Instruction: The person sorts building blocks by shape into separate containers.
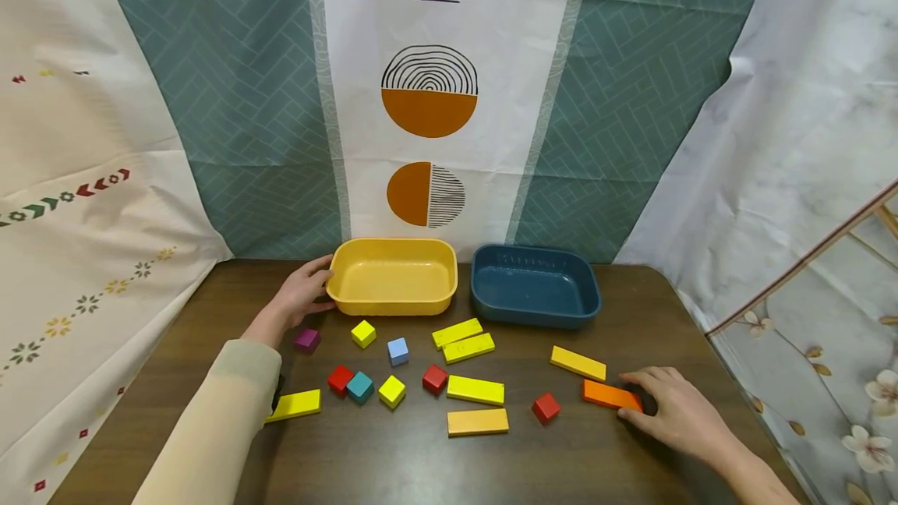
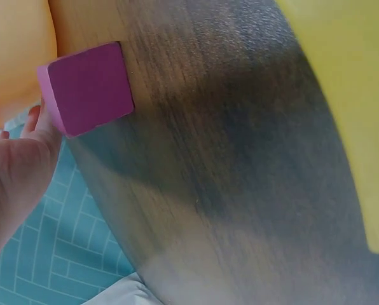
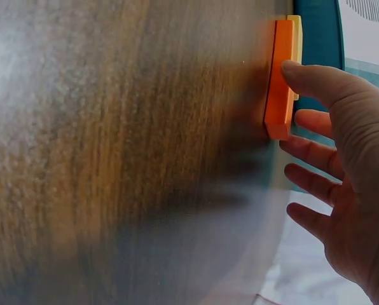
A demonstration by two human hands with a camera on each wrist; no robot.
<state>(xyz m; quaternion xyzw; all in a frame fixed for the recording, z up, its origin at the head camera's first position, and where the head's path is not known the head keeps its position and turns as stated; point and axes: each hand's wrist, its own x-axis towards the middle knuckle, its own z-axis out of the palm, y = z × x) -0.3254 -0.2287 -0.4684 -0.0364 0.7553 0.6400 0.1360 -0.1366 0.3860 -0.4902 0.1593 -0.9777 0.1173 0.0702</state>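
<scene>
My left hand (image 1: 302,291) is at the left side of a yellow tray (image 1: 393,308), its fingers against the outer wall. Just in front of it lies a purple cube (image 1: 307,340), large in the left wrist view. My right hand (image 1: 673,407) is at the right end of an orange block (image 1: 606,394) lying flat on the table. The thumb lies over the block's near side and the fingers reach past its far side, spread and only slightly bent. A yellow-orange block (image 1: 578,362) lies just beyond.
A dark blue tray (image 1: 536,318) stands right of the yellow one. Several cubes, among them a light blue cube (image 1: 397,351) and a red cube (image 1: 546,408), are scattered in front with several yellow blocks (image 1: 475,390). A curtain (image 1: 596,100) hangs behind the table.
</scene>
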